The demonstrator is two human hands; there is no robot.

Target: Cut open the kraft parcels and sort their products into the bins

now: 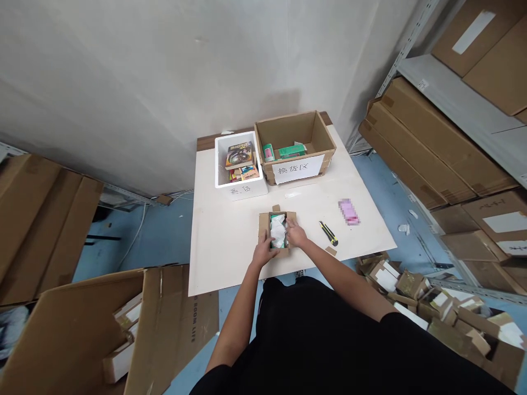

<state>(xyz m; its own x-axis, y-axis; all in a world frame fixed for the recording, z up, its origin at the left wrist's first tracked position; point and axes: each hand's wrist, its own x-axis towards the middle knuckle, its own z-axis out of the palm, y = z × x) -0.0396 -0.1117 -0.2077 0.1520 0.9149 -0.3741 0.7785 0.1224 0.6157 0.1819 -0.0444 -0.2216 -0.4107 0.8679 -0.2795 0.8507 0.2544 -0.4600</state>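
A small open cardboard box (263, 222) lies on the white table (230, 241) near its front edge, with white paper packing (278, 230) and something green inside. My left hand (263, 253) grips the box's near left corner. My right hand (295, 233) reaches into the box from the right, its fingers curled on the white packing. What lies under the packing is hidden.
A white foam bin (241, 186) of colourful items and a labelled cardboard box (296, 164) stand at the back. A yellow-black utility knife (328, 233) and a pink item (348, 212) lie right of the hands. Cartons surround the table; shelving stands at the right.
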